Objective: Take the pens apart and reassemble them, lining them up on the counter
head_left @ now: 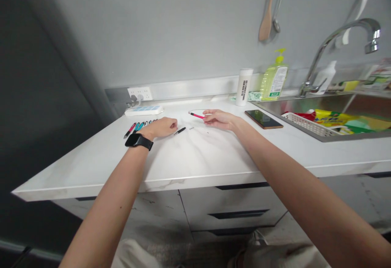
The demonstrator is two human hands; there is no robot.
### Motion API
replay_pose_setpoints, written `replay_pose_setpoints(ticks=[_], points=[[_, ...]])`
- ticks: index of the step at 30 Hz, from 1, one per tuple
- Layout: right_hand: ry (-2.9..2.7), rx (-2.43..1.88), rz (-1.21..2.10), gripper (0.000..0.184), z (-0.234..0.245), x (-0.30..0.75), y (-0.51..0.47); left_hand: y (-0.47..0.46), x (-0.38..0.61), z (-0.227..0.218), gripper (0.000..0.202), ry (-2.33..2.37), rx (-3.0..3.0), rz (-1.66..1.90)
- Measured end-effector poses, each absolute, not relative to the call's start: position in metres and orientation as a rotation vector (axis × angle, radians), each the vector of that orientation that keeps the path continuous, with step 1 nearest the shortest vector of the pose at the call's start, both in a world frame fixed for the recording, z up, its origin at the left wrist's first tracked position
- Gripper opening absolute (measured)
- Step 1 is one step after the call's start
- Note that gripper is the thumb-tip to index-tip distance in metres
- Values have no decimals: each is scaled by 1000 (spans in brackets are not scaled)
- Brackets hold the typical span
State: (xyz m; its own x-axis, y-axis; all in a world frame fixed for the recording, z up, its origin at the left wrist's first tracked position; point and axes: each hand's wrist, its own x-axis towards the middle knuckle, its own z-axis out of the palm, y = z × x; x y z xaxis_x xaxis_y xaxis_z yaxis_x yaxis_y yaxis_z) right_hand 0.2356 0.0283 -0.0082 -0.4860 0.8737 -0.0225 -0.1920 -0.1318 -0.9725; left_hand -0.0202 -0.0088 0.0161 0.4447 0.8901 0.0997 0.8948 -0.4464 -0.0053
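Note:
My right hand pinches a pink pen barrel with a dark end, held just above the white countertop and pointing left. My left hand, with a black watch on its wrist, is curled over the counter; its fingertips are bent under, and whatever they may hold is hidden. Just right of it lies a short black pen part. A tiny spring-like piece and a small dark bit lie between the hands. Several pens in pink, teal and other colours form a row behind my left wrist.
A white power strip sits at the back left by a wall socket. Toward the right are a phone, a white bottle, a yellow soap dispenser and the sink with its faucet.

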Motion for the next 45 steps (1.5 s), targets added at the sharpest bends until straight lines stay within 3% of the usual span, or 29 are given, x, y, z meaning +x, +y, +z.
replay_pose_setpoints(ticks=[8,17,35,42,45], points=[[-1304,-795,1727,38,-11,236,31,-9,-8,15,17,-1441,-2591,-363],[-1356,-823,1758,29,-11,238,30,6,-14,-3,15,-1710,-2804,-833],[-1283,-839,1790,6,-6,235,30,6,-21,-11,17,-1979,-3085,-1009],[-1368,-838,1829,20,2,234,21,12,-25,-15,17,-1954,-3105,-1038],[-1357,-857,1795,17,0,233,23,8,-25,-11,22,-1808,-3133,-969]])
